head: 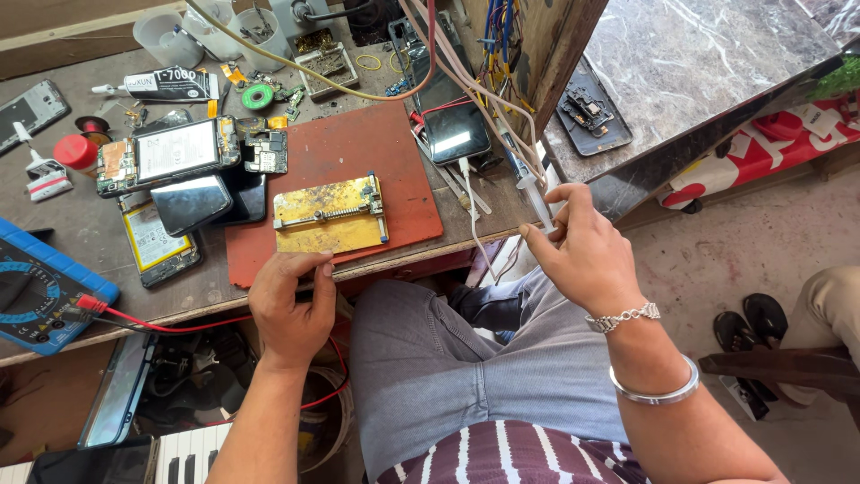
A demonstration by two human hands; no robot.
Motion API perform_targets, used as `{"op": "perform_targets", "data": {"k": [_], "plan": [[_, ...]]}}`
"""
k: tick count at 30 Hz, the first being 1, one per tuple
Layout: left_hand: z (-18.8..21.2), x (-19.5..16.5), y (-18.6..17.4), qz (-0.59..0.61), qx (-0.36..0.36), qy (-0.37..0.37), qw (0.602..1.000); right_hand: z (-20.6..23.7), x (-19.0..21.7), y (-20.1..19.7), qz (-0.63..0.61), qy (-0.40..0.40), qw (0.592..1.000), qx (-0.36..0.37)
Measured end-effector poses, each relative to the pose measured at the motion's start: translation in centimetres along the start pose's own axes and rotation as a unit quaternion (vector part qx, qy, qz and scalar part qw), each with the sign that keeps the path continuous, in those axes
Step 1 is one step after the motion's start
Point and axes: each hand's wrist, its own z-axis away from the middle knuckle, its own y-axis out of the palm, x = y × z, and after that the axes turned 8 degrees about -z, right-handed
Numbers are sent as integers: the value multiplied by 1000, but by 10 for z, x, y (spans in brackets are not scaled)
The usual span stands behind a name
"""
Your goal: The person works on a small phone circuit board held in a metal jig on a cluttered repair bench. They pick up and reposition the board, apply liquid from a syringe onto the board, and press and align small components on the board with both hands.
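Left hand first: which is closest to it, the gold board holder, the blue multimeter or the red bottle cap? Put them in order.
From the left hand:
1. Gold board holder, just above it on the red mat.
2. Blue multimeter, far left at the bench edge.
3. Red bottle cap, up left, farthest.

A phone-repair workshop; opened black smartphones [170, 152], a blue multimeter [40, 291] and tangled coloured wires [502, 36] crowd the scuffed wooden bench [81, 224].

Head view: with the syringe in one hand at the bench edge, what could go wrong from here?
1. The right hand holds the syringe among hanging wires; it might snag them.
2. The phone lies under those wires and could be tugged.
3. The left hand rests at the red mat edge; a nudge could shift the brass circuit-board holder.
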Motion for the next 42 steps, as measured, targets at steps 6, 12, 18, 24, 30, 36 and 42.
{"op": "perform_targets", "data": {"k": [6,12,18,24,30,36,42], "plan": [[1,0,-1,-5,1,2,1000,3,0,-6,-18,-105,991,-82],[2,0,-1,0,3,-3,1000,-19,5,-2,-60,-162,977,-123],[1,0,-2,-2,1,-1,1000,-46,12,-2,-5,-68,992,-106],[1,2,-1,5,5,-5,1000,-53,3,-1,-26,-82,987,-138],[0,1,-1,12,1,7,1000,-63,-4,2,-47,-100,980,-166],[0,1,-1,12,1,4,1000,-59,-4,4,-128,-129,971,-154],[1,1,0,3,2,1,1000,-40,1,11,-89,-138,977,-135]]}}
